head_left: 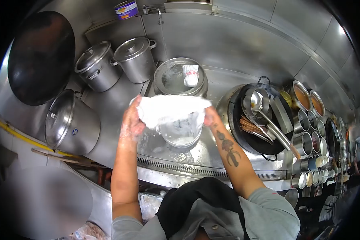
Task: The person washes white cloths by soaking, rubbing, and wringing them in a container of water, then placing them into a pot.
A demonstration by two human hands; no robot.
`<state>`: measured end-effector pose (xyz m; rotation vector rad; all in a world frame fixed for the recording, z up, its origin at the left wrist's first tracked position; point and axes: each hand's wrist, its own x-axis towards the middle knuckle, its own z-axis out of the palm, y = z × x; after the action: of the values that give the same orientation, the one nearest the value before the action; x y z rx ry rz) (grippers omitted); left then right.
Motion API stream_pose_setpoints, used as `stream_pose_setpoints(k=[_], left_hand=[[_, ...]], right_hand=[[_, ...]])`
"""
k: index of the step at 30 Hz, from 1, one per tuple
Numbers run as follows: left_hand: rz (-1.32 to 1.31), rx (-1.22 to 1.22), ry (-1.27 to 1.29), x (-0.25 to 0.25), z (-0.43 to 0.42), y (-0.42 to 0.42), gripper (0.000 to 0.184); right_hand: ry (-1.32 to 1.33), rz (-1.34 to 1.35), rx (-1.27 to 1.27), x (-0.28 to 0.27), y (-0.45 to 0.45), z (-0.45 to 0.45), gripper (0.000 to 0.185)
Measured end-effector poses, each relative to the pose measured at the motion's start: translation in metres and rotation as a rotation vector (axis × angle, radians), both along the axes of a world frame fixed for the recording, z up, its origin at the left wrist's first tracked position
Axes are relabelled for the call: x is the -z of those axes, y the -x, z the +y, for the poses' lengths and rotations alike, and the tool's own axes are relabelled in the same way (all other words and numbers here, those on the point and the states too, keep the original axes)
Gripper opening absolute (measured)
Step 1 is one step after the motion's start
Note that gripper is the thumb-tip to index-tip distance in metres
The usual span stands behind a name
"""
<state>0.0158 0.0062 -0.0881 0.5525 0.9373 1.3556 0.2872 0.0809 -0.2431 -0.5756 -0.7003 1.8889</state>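
A white cloth (172, 110) is stretched out between my two hands. My left hand (133, 119) is closed on its left end, with wet suds on the wrist. At the opposite end, my right hand (209, 116) grips the cloth's corner; its fingers are partly hidden. Below the cloth stands a metal pot (182, 143) with cloudy liquid inside, its far side covered from view. Just behind, a larger round pot (162, 85) holds water under a running stream. A folded white cloth with red print (191, 76) lies at that pot's right side.
A thin tap (160, 18) hangs at the back. Lidded stockpots (136, 60) stand to the left. On the right, a black wok (248, 140) holds a ladle (277, 134) and a bamboo brush (250, 126), beside several sauce containers (307, 143). A slotted drain (180, 167) runs along the front.
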Motion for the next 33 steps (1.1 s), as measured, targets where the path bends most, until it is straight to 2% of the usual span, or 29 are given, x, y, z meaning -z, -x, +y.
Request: stream_pose_setpoints(k=[1, 2, 4, 6, 8, 10, 12, 13, 14, 15, 18, 19, 22, 23, 26, 27, 30, 31, 33], left_hand=[[-0.124, 0.044, -0.057, 0.021, 0.002, 0.007, 0.049], [-0.25, 0.092, -0.114, 0.05, 0.004, 0.012, 0.05], [-0.465, 0.143, -0.144, 0.081, -0.004, 0.0, 0.052], [-0.564, 0.154, -0.081, 0.099, -0.005, -0.039, 0.051], [-0.594, 0.177, -0.004, 0.127, 0.004, -0.066, 0.049], [-0.793, 0.257, -0.264, 0.187, 0.022, -0.064, 0.042], [-0.173, 0.167, -0.513, 0.168, 0.021, -0.057, 0.029], [-0.34, 0.223, -0.359, 0.155, 0.028, -0.052, 0.028], [-0.502, 0.279, -0.206, 0.142, 0.036, -0.046, 0.026], [-0.173, -0.069, 0.14, 0.117, 0.029, -0.056, 0.025], [0.243, 0.032, 0.121, 0.124, 0.035, -0.038, 0.028], [0.301, 0.016, 0.187, 0.109, 0.033, -0.036, 0.032], [0.411, -0.028, 0.177, 0.078, 0.024, -0.033, 0.033], [0.243, 0.063, 0.13, 0.084, 0.028, -0.031, 0.031], [-0.075, 0.163, -0.021, 0.075, 0.027, -0.048, 0.029], [-0.179, 0.22, -0.015, 0.063, 0.028, -0.053, 0.027], [-0.272, 0.132, -0.009, 0.002, 0.013, -0.05, 0.028], [-0.321, 0.107, -0.079, -0.021, 0.003, -0.044, 0.029], [-0.378, 0.044, -0.128, -0.043, -0.012, -0.02, 0.035]], right_hand=[[0.054, 0.263, 0.075, -0.014, -0.004, -0.007, 0.042], [-0.087, 0.408, -0.007, -0.02, -0.005, -0.007, 0.041], [0.06, 0.516, 0.012, -0.076, 0.018, -0.03, 0.042], [-0.018, 0.53, -0.049, -0.052, 0.047, -0.018, 0.05], [-0.318, -0.149, 0.319, -0.01, 0.088, -0.027, 0.048], [-0.736, -0.506, 0.271, -0.041, 0.101, -0.063, 0.045], [-1.056, -0.941, 0.369, 0.0, 0.094, -0.042, 0.043], [-1.214, -1.161, 0.42, 0.0, 0.087, -0.039, 0.043], [-1.032, -1.193, 0.296, 0.0, 0.071, -0.038, 0.046], [-1.01, -1.194, 0.212, -0.011, 0.061, -0.04, 0.048], [-1.084, -1.332, 0.079, -0.022, 0.04, -0.037, 0.057], [-1.127, -1.403, 0.06, -0.023, 0.032, -0.037, 0.061], [-0.942, -1.311, -0.084, -0.021, 0.018, -0.028, 0.074], [-1.016, -1.217, -0.01, -0.02, 0.022, -0.025, 0.077], [-1.022, -0.848, -0.107, -0.03, 0.051, -0.028, 0.083], [-1.09, -1.111, -0.134, -0.001, 0.064, -0.018, 0.081], [-0.605, -0.896, -0.137, 0.007, 0.068, -0.025, 0.06], [-0.574, -0.889, -0.105, -0.006, 0.057, -0.029, 0.047], [-0.358, -0.234, -0.139, 0.047, 0.021, -0.005, 0.051]])
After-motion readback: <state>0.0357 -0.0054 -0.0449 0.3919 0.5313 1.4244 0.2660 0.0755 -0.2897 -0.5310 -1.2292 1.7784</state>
